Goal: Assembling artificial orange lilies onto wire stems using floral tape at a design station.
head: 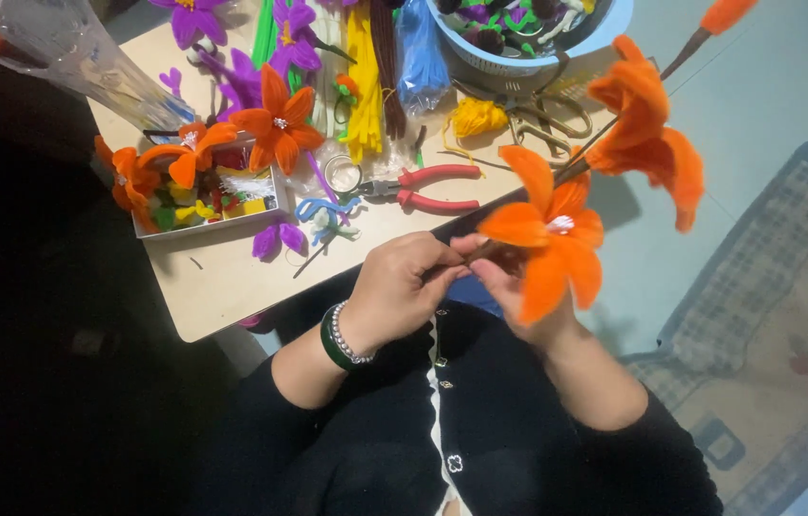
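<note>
An orange pipe-cleaner lily point(549, 232) is held over the lap, its brown stem point(480, 256) pinched by the left hand point(394, 291) and cradled by the right hand point(518, 296). Petals risk being crushed if pressed against the table point(232, 277).

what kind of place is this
Probably a home craft corner: a small table strewn with pipe-cleaner bundles, red-handled pliers and finished orange flowers, beside a patterned rug.
</note>
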